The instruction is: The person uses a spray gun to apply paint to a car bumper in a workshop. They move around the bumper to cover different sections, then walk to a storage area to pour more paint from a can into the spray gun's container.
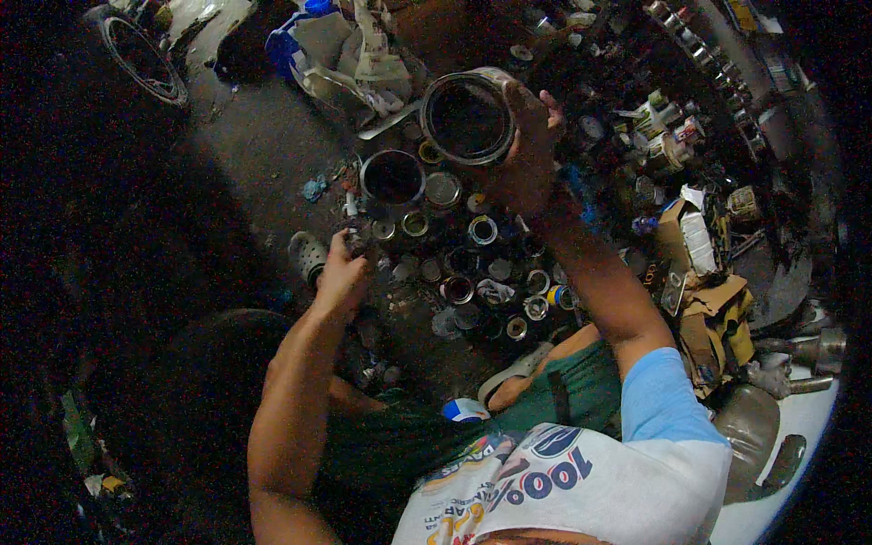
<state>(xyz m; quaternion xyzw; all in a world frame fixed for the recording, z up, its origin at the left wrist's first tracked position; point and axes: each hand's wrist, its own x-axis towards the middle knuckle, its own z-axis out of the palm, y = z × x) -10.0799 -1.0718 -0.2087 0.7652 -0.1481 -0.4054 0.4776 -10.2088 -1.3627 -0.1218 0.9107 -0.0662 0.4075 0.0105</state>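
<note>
My right hand (529,162) is wrapped round the side of a large open metal can (431,94), raised and tipped so that its dark inside faces up. The thumb and fingertips show on its right side. Lower and to the left, my left hand (343,274) is closed round something small and dark, too dim to name. Just beyond that hand, a second large open can (365,169) with a dark inside stands on the floor. A closed tin with a silvery lid (442,189) stands beside it.
Many small tins and jars, among them an open tin (482,231), crowd the floor before me. Crumpled paper sacks (350,64) lie at the back. Torn cardboard (713,313) is at the right. A wheel (143,60) shows far left; a crumpled blue scrap (314,188) lies nearby.
</note>
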